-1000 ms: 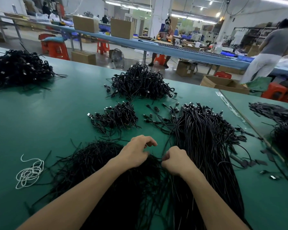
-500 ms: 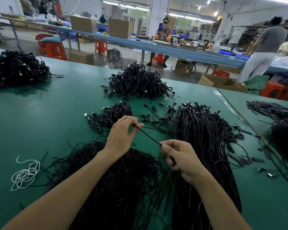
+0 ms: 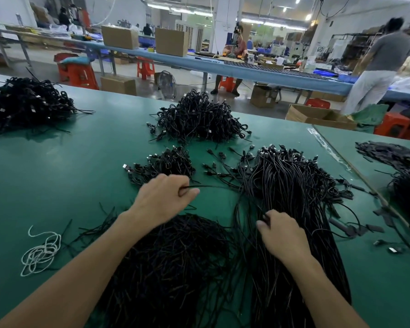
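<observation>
- Head view: the left hand (image 3: 161, 200) sits just past the near heap of thin black plastic ties (image 3: 175, 256). Its thumb and curled forefinger pinch one thin black tie strand (image 3: 200, 186), which sticks out to the right above the table.
- Half a second ago that strand was stretched between both hands. The right one has since let go, and the left has barely shifted.
- The right hand (image 3: 283, 235) has dropped down and to the right onto the near left edge of the long bundle of straight black cables (image 3: 298, 197). Its fingers curl into the strands and the thumb is pressed against one; the fingertips are hidden.
- One second ago both hands were close together over the tie heap. They are now well apart.
- A tangled white string (image 3: 40, 252) lies near left on the green table mat (image 3: 57, 174). It has not moved.
- A small pile of coiled black cables (image 3: 166, 162) lies just beyond the left knuckles. Loose black plug leads (image 3: 223, 166) lie between it and the bundle.
- Farther on is a large mound of coiled black cables (image 3: 199, 117), with another black cable mound (image 3: 21, 100) at far left.
- At the back are brown cardboard boxes (image 3: 120, 36) on a blue bench, red plastic stools (image 3: 77, 73), and a standing person in a grey shirt (image 3: 384, 60) at right.
</observation>
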`<action>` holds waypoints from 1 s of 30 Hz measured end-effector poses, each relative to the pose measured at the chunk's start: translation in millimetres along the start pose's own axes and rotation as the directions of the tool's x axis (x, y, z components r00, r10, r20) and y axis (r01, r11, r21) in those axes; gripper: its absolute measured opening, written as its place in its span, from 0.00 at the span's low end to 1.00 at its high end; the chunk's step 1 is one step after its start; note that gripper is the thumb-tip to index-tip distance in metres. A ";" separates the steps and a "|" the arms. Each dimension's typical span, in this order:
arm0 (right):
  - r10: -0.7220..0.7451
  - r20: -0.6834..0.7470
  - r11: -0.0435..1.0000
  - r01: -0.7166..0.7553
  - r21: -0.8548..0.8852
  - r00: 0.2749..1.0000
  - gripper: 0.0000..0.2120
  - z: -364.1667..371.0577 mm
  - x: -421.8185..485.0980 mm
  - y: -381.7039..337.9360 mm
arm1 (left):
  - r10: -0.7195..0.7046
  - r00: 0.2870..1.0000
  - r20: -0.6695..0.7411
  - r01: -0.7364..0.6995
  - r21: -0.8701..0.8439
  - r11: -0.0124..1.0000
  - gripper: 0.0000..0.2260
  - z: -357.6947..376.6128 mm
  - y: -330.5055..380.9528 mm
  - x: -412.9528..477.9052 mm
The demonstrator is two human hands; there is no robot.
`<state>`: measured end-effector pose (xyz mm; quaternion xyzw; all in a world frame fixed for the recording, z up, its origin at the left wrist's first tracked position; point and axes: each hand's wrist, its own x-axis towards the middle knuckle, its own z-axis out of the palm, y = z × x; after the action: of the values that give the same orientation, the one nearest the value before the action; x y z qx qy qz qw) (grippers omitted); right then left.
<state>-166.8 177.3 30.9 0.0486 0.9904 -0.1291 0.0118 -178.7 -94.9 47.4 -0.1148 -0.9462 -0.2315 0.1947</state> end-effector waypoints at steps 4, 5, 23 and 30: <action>-0.321 -0.003 0.942 0.319 -0.102 0.947 0.40 3.2 -10.3 -24.7 | 0.060 0.983 0.171 -0.074 0.072 0.995 0.20 19.5 17.0 -3.3; -0.418 -0.038 0.908 0.416 -0.042 0.908 0.40 3.3 -12.7 -31.9 | 0.077 0.977 0.200 -0.094 0.079 0.992 0.20 22.8 21.6 -3.4; -0.398 -0.169 0.557 0.385 0.736 0.901 0.15 -8.2 -7.0 -54.6 | 0.269 0.807 0.525 0.449 -0.843 0.297 0.25 -8.1 50.1 -36.3; -0.604 0.071 0.731 0.517 0.445 0.793 0.14 -8.4 -40.1 -62.0 | -0.157 0.967 0.200 0.187 -0.978 -0.095 0.20 5.3 42.6 -20.2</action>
<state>-133.1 116.0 56.2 -0.2667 0.9022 -0.3322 0.0670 -149.1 -58.0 51.3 -0.1006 -0.4844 -0.8690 0.0081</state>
